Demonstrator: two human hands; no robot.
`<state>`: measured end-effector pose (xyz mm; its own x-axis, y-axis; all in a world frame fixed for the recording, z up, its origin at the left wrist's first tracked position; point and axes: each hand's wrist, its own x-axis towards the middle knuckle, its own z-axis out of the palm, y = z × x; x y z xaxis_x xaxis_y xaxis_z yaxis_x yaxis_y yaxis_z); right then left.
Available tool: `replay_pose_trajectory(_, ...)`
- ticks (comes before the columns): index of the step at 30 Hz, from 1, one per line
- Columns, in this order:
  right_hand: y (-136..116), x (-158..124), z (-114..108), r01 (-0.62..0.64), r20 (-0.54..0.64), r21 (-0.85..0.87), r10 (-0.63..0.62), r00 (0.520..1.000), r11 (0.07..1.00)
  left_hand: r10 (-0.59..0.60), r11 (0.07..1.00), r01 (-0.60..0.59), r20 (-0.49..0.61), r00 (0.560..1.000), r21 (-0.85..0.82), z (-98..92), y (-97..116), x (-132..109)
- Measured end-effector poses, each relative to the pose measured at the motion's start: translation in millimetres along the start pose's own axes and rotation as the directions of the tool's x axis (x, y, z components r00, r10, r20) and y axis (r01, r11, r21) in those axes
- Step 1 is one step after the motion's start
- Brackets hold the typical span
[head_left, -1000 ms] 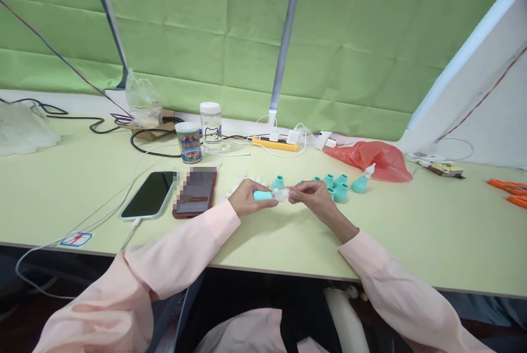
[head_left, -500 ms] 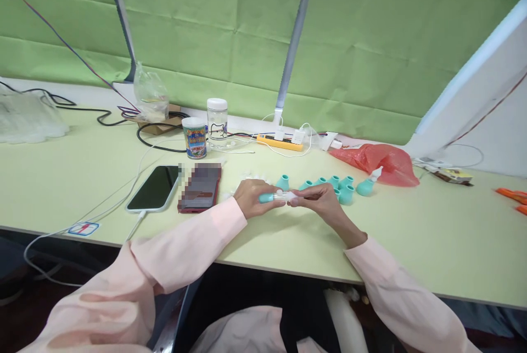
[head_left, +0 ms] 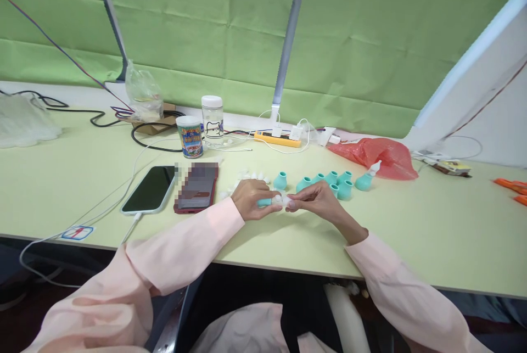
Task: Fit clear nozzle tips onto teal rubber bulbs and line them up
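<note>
The left hand (head_left: 250, 199), in the centre of the frame, is pinching a teal bulb (head_left: 264, 202) between thumb and fingers, while the right hand (head_left: 319, 202) is pinching the white tip (head_left: 287, 201) at its right end. The fingertips are hiding how firmly the two are joining.

One finished bulb (head_left: 364, 181), right of centre, is already wearing its tip; the cluster of open bulbs (head_left: 345, 191) beside it and a lone bulb (head_left: 280, 181) behind the hands are still standing without any. Loose white pieces (head_left: 251, 175) are lying behind the left hand.

Compared with a second ago, both hands are keeping their pinch, more of the cluster is showing above the right hand, and the finished bulb is sitting unchanged.
</note>
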<state>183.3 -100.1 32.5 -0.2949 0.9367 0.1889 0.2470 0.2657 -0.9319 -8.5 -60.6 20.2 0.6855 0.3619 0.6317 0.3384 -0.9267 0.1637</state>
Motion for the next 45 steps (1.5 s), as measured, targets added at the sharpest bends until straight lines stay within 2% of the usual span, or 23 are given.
replay_pose_trajectory(6,0,1,4,0.012,-0.043,0.090,-0.009,0.999,0.996,-0.002,1.000,0.002,-0.057,0.998,0.000,2.2,1,1)
replay_pose_trajectory(16,-1,3,12,0.019,-0.088,0.223,0.000,0.996,0.975,-0.056,0.998,0.057,-0.077,0.995,0.006,1.5,7,1)
replay_pose_trajectory(20,-6,5,16,0.119,-0.204,0.200,-0.077,0.976,0.973,-0.151,0.988,0.146,-0.103,0.983,-0.055,-1.5,14,1)
replay_pose_trajectory(22,-10,7,11,0.161,-0.279,0.152,-0.114,0.953,0.975,-0.170,0.982,0.157,-0.136,0.976,-0.106,-3.4,14,1)
replay_pose_trajectory(24,-14,11,0,0.230,-0.417,0.106,-0.167,0.894,0.967,-0.183,0.976,0.154,-0.198,0.963,-0.151,-5.5,13,1)
replay_pose_trajectory(25,-16,13,-8,0.283,-0.516,0.081,-0.202,0.832,0.956,-0.196,0.973,0.160,-0.231,0.953,-0.165,-6.6,11,0)
replay_pose_trajectory(27,-19,19,-24,0.363,-0.685,-0.015,-0.274,0.675,0.932,-0.239,0.965,0.196,-0.279,0.930,-0.174,-8.3,8,0)
replay_pose_trajectory(29,-19,27,-39,0.380,-0.764,-0.181,-0.373,0.527,0.907,-0.282,0.958,0.249,-0.296,0.913,-0.144,-9.0,5,0)
replay_pose_trajectory(30,-17,32,-44,0.357,-0.767,-0.270,-0.424,0.481,0.894,-0.297,0.955,0.276,-0.292,0.909,-0.113,-8.8,4,0)
replay_pose_trajectory(31,-14,36,-48,0.315,-0.756,-0.356,-0.469,0.457,0.880,-0.309,0.951,0.301,-0.277,0.910,-0.069,-8.3,3,1)
replay_pose_trajectory(33,-4,47,-54,0.187,-0.716,-0.490,-0.515,0.470,0.852,-0.337,0.933,0.355,-0.209,0.918,0.053,-6.7,0,1)
replay_pose_trajectory(34,2,52,-56,0.113,-0.690,-0.535,-0.510,0.514,0.837,-0.358,0.917,0.378,-0.156,0.921,0.127,-5.8,-2,2)
replay_pose_trajectory(36,17,60,-60,-0.032,-0.619,-0.590,-0.427,0.659,0.807,-0.411,0.870,0.406,-0.041,0.911,0.280,-4.4,-6,2)
replay_pose_trajectory(37,23,63,-61,-0.117,-0.598,-0.612,-0.362,0.715,0.782,-0.439,0.844,0.408,0.010,0.899,0.347,-4.1,-7,2)
replay_pose_trajectory(39,34,66,-64,-0.256,-0.585,-0.649,-0.255,0.770,0.716,-0.481,0.803,0.396,0.092,0.872,0.445,-4.5,-10,1)
replay_pose_trajectory(42,38,65,-66,-0.360,-0.603,-0.686,-0.216,0.768,0.633,-0.507,0.788,0.360,0.193,0.840,0.500,-5.9,-13,0)
replay_pose_trajectory(43,37,64,-65,-0.373,-0.612,-0.702,-0.247,0.752,0.607,-0.508,0.791,0.347,0.225,0.831,0.503,-6.0,-13,0)
replay_pose_trajectory(45,32,60,-60,-0.363,-0.611,-0.756,-0.389,0.690,0.545,-0.504,0.804,0.323,0.284,0.816,0.498,-4.6,-13,0)
